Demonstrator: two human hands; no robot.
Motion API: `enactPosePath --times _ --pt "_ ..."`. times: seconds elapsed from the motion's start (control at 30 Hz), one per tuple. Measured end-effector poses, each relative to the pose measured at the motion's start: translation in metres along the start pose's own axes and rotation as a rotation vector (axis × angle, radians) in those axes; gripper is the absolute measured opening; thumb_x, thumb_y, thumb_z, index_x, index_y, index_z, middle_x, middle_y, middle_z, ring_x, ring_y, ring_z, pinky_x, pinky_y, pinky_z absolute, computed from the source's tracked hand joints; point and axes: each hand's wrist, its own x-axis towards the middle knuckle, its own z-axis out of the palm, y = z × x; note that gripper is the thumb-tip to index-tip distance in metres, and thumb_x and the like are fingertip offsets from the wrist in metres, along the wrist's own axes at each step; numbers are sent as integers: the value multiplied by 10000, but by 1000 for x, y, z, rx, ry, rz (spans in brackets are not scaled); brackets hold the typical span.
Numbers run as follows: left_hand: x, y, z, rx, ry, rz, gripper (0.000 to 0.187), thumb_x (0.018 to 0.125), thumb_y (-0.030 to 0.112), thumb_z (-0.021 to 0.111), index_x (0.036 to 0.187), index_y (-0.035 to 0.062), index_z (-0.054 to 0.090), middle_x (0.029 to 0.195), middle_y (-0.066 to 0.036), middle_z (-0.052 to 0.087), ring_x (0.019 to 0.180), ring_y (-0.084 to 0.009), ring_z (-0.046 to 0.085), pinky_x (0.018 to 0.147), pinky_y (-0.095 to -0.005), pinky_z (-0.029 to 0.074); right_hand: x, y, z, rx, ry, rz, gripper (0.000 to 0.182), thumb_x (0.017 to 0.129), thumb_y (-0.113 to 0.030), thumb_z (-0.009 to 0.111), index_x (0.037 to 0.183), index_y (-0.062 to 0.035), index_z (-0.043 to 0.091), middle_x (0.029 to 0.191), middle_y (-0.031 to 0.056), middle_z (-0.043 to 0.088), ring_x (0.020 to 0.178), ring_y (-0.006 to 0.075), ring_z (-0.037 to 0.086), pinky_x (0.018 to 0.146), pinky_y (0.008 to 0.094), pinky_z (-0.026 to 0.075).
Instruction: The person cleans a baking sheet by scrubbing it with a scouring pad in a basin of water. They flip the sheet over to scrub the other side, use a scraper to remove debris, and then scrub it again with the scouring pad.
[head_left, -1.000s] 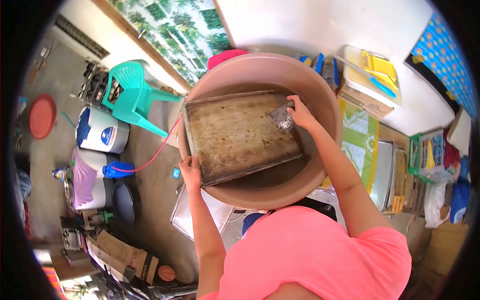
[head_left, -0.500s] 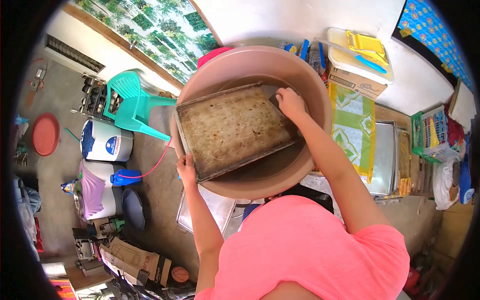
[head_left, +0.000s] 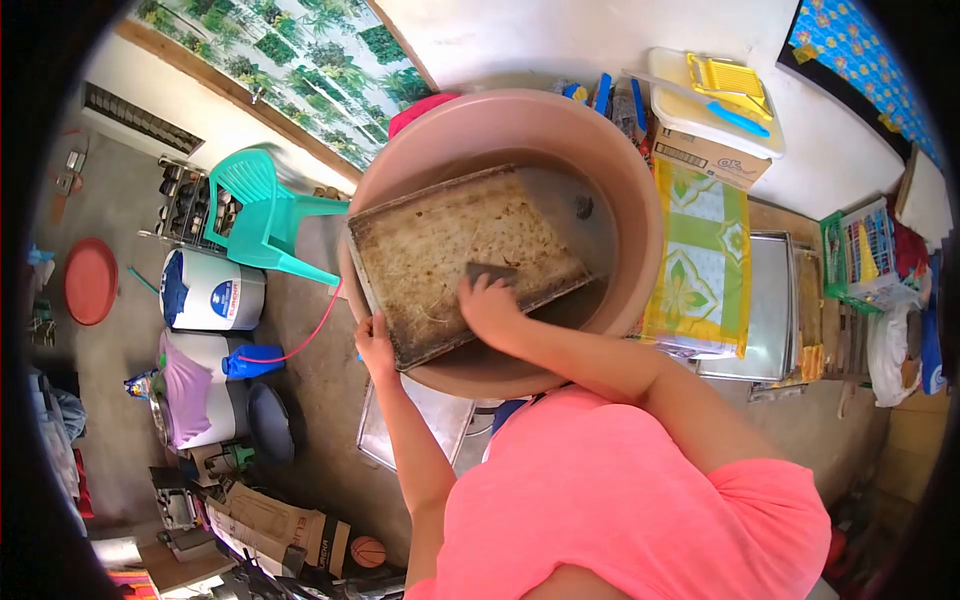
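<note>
A stained rectangular baking tray (head_left: pixel 440 235) lies tilted in a big brown round basin (head_left: pixel 628 190), its left corner resting over the rim. Murky water (head_left: pixel 545 185) stands in the basin, with a small dark lump (head_left: pixel 583 207) in it. My left hand (head_left: pixel 374 347) is closed on the tray's near left edge, by the basin rim. Over the tray's lower middle, my right hand (head_left: pixel 488 306) presses a flat dark grey scouring pad (head_left: pixel 493 271) on the surface, fingers bent over it.
A green plastic chair (head_left: pixel 260 215) stands left of the basin. Another metal tray (head_left: pixel 410 425) lies below the basin. At right, a patterned cloth (head_left: pixel 697 260) covers a table edge beside more metal trays (head_left: pixel 757 300). A box (head_left: pixel 705 160) carries a lidded container (head_left: pixel 665 100).
My right hand has moved with the pad from the tray's right end down and left to its lower middle. My left hand keeps its hold at the left edge.
</note>
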Motion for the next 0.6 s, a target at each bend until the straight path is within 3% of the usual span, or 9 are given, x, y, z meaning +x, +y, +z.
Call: enactPosePath --times 0.03,0.1,0.13,0.23,0.3,0.37,0.47,0.53,0.6 --pt "-1 2 0 -2 3 -8 351 884 304 637 818 -41 625 705 -35 569 668 -136 476 635 -307 418 7 13 6 -21 -41 113 486 832 -155 548 1276 31 479 1148 312 567 887 423 630 646 471 536" --pt "-2 4 1 -11 9 -25 350 886 304 635 815 -38 626 712 -33 572 669 -137 477 634 -309 418 25 44 17 60 -66 297 410 825 -115 540 1196 60 525 905 204 639 725 309 656 538 389 535" --pt "-3 1 2 -41 12 -28 346 887 302 634 813 -37 625 711 -33 571 669 -137 477 633 -309 417 33 58 22 -5 -43 244 375 807 -131 552 1118 78 551 827 171 632 735 275 654 532 364 528" --pt "1 -4 4 -104 11 -27 335 890 292 631 810 -33 625 710 -34 570 671 -136 476 632 -307 414 30 48 28 122 63 171 333 781 -141 563 1037 72 571 801 173 631 742 251 654 514 347 522" --pt "1 -4 3 -105 -2 -36 325 891 283 630 808 -31 626 711 -34 570 672 -134 475 631 -304 411 8 21 3 -41 73 11 311 775 -143 550 994 77 571 823 206 636 746 289 652 568 373 549" --pt "1 -4 4 -147 7 -25 316 891 274 629 805 -29 624 705 -31 565 667 -131 467 629 -302 407 7 19 20 28 54 100 307 789 -140 544 995 87 568 835 218 637 741 316 657 581 392 556" --pt "2 -6 5 -159 4 -32 310 895 266 624 796 -28 620 694 -26 553 659 -125 453 624 -300 402 38 72 71 96 1 429 239 822 -123 541 980 41 614 807 170 675 740 290 685 586 380 561" --pt "1 -7 5 -172 -10 -46 309 899 263 619 786 -25 614 688 -21 546 654 -121 444 620 -297 399 43 116 40 214 -194 434 176 804 -113 566 884 0 676 820 140 691 772 262 699 620 363 564" --pt "1 -5 5 -218 -19 -62 308 903 259 613 772 -20 606 684 -15 539 651 -116 436 615 -293 396 38 116 35 201 -182 351 161 797 -105 574 867 -8 682 821 158 692 771 265 700 631 376 564"
